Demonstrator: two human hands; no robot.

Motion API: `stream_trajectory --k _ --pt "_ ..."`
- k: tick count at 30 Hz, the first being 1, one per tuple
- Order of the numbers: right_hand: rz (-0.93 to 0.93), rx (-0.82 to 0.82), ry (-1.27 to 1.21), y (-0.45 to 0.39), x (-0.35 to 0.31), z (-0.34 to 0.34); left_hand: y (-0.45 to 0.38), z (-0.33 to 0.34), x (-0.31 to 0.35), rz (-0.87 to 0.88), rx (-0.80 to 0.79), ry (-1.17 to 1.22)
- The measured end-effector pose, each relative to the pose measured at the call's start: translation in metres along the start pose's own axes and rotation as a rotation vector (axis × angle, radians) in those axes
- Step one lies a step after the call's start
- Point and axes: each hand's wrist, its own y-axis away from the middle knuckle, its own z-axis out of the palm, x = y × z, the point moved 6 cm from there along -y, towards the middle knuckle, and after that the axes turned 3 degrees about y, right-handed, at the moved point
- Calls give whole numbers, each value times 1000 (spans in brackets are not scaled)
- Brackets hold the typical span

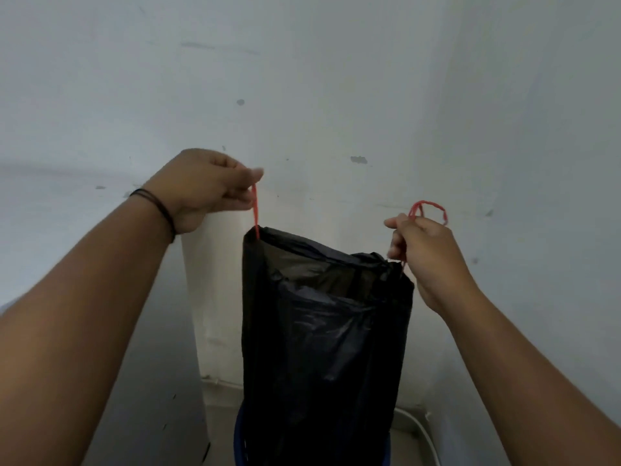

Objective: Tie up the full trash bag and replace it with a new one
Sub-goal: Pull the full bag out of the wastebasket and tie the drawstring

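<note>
A black trash bag (322,338) hangs in front of me, lifted high, its mouth still partly open at the top. Its lower end reaches into a blue bin (239,432), of which only a sliver of rim shows. My left hand (205,190) pinches the left red drawstring (255,210), which runs taut down into the bag's hem. My right hand (426,253) grips the right red drawstring (428,210); its loop sticks up above my fist. Both hands are held apart, left higher than right.
A scuffed white wall (336,95) fills the background, meeting a second wall in a corner at the right. A white panel or pillar (215,297) stands behind the bag's left side. A white cable (423,428) lies on the floor at lower right.
</note>
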Motion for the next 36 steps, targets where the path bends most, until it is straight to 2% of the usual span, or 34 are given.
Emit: stream_trajectory --k 6,11,14,15,18,19,22,23,27,30,33,36 --pt "-73 -160 -2 10 -26 33 -9 57 72 309 -73 181" --pt "-92 -332 -57 17 -41 53 -10 101 90 354 -200 149" --pt "-51 -314 -91 13 -42 54 -7 109 87 358 -256 156" --pt "-29 -293 -97 11 -41 53 -6 106 84 386 -228 145" --pt "22 -235 -156 4 -38 47 6 79 55 521 111 -52" --pt "34 -214 -178 2 -38 46 15 76 38 541 170 -168" --pt "42 -180 -177 -3 -37 46 31 92 -20 426 53 -614" --pt "41 -182 -161 -3 -37 47 31 98 -34 403 23 -699" --pt "10 -190 -131 1 -41 53 28 111 -40 494 38 -701" --pt "-22 -192 -100 0 -40 50 23 105 -33 437 97 -544" --pt "42 -230 -205 0 -30 50 14 90 -21 276 162 -117" --pt "-21 -284 -265 6 -27 54 4 100 -17 128 36 352"
